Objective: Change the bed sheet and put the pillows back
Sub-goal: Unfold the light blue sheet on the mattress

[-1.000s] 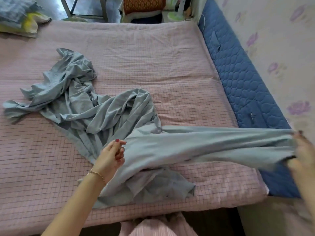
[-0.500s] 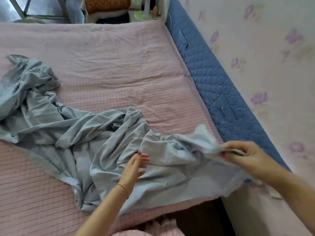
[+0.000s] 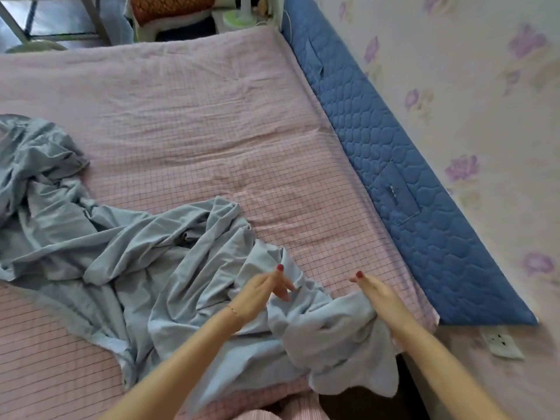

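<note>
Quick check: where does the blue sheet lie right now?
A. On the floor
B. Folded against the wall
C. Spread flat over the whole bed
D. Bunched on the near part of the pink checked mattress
D: the blue sheet lies crumpled on the pink checked mattress, its far part bare.

Floral wallpaper [image 3: 472,86] covers the right wall, with a white socket [image 3: 501,344] low down. A blue quilted pad [image 3: 394,165] lines its base.

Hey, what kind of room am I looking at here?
Most likely a home bedroom: a bed with a pink checked cover, a loose blue sheet on it, a blue quilted pad along floral wallpaper.
</note>
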